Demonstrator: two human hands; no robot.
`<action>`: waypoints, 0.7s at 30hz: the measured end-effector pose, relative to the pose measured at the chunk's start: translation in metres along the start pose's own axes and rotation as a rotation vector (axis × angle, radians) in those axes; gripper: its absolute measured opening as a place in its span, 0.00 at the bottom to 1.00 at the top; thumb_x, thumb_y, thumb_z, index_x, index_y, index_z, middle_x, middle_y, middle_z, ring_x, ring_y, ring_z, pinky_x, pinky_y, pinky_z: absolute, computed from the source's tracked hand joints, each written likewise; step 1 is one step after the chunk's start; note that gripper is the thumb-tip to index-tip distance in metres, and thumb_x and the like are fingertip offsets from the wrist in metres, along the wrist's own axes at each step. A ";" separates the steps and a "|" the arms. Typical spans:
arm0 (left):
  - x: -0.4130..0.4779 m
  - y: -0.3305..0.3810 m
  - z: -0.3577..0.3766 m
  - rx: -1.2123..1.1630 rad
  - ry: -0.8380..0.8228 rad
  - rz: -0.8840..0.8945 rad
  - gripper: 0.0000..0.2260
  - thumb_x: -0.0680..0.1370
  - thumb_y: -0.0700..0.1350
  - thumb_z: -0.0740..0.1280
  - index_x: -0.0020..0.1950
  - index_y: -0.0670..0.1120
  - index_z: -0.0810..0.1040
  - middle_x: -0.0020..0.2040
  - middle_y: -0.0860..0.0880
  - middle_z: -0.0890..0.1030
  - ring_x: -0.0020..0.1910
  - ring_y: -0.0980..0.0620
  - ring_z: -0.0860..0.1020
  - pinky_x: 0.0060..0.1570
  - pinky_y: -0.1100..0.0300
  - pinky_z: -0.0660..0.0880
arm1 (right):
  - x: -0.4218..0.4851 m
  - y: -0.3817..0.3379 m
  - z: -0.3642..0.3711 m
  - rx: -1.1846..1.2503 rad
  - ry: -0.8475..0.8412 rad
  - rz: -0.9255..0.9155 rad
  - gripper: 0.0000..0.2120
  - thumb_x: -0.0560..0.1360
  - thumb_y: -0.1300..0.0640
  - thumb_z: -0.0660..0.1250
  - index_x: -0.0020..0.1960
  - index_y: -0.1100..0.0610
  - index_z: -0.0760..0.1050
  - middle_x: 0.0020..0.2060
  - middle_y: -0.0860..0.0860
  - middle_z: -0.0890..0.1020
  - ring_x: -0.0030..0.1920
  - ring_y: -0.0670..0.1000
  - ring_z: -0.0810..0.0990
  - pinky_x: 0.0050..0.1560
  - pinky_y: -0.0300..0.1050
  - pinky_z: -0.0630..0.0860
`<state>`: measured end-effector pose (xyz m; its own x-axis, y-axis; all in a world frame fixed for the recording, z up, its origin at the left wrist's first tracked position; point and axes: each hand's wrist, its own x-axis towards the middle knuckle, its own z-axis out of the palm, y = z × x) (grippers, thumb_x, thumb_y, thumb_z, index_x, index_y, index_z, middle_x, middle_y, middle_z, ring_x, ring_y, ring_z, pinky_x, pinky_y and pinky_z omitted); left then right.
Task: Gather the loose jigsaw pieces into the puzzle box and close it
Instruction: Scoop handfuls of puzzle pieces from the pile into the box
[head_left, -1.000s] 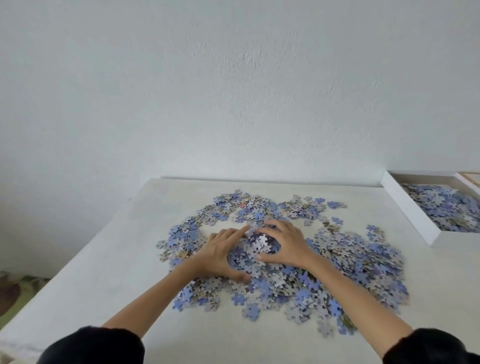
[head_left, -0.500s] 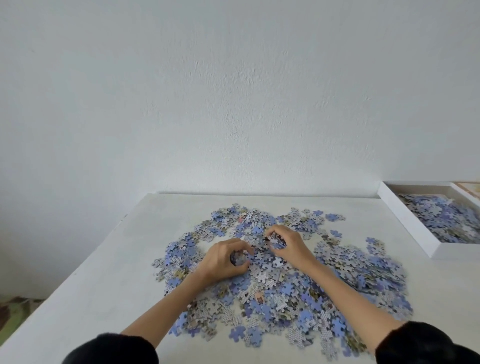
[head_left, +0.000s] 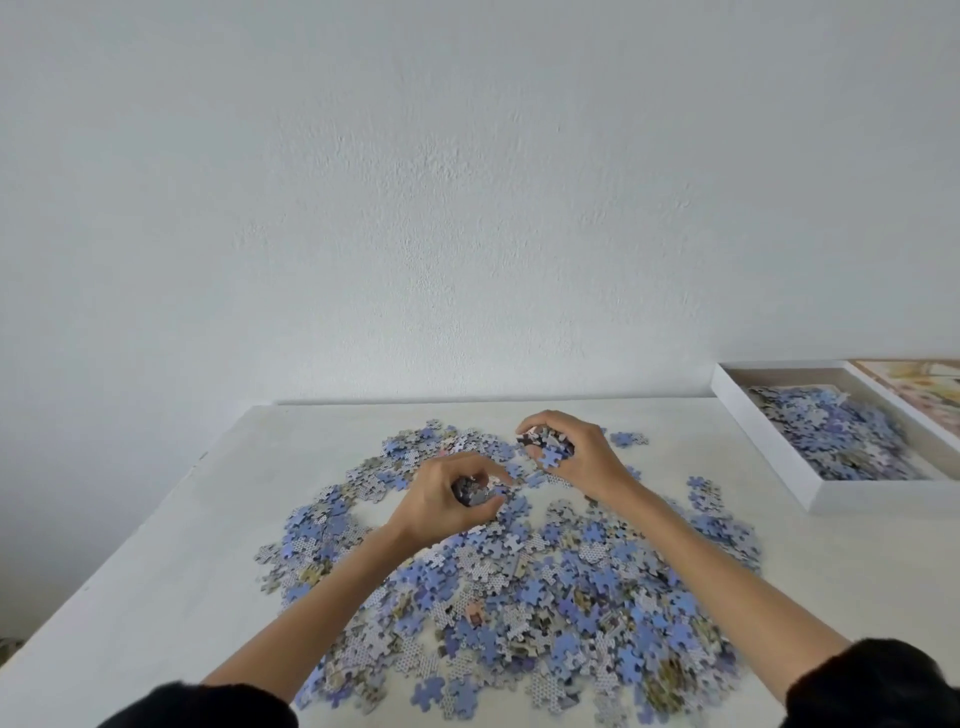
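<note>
A wide spread of loose blue and grey jigsaw pieces (head_left: 519, 577) covers the middle of the white table (head_left: 171, 561). My left hand (head_left: 447, 501) is curled round a handful of pieces just above the pile. Further back and lifted a little higher, my right hand (head_left: 576, 452) grips another handful, with a blue piece sticking out between the fingers. The open white puzzle box (head_left: 769, 447) stands at the right edge of the table and holds many pieces.
A white wall rises right behind the table. Part of a printed sheet or lid (head_left: 919, 389) with a pale picture lies beyond the box at the far right. The table's left edge drops to the floor.
Both hands have closed from flat on the pile into fists full of pieces and lifted. The right hand has risen and moved back and right.
</note>
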<state>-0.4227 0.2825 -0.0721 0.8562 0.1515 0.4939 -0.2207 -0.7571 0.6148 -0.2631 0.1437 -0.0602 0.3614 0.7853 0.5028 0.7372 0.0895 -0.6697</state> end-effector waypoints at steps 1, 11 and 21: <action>0.004 0.002 0.003 -0.009 0.001 0.008 0.06 0.72 0.47 0.69 0.48 0.51 0.81 0.37 0.60 0.78 0.25 0.58 0.69 0.28 0.69 0.65 | -0.001 0.000 -0.005 0.006 0.005 0.002 0.08 0.72 0.61 0.69 0.51 0.55 0.77 0.48 0.46 0.80 0.52 0.40 0.77 0.55 0.33 0.71; 0.043 0.029 0.037 -0.002 -0.013 0.049 0.06 0.72 0.49 0.69 0.47 0.59 0.80 0.42 0.54 0.82 0.32 0.43 0.78 0.34 0.49 0.75 | -0.022 0.019 -0.054 -0.100 -0.117 0.122 0.14 0.68 0.67 0.72 0.50 0.53 0.77 0.45 0.42 0.78 0.48 0.39 0.76 0.48 0.28 0.71; 0.038 0.035 0.052 -0.006 0.017 0.025 0.05 0.72 0.45 0.69 0.45 0.54 0.82 0.37 0.51 0.79 0.27 0.47 0.72 0.28 0.53 0.70 | -0.041 0.034 -0.062 -0.475 -0.403 -0.006 0.18 0.69 0.72 0.62 0.54 0.55 0.75 0.48 0.51 0.74 0.45 0.50 0.74 0.40 0.42 0.73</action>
<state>-0.3730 0.2287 -0.0638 0.8422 0.1439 0.5197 -0.2447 -0.7568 0.6061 -0.2176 0.0765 -0.0691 0.1813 0.9633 0.1978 0.9455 -0.1155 -0.3045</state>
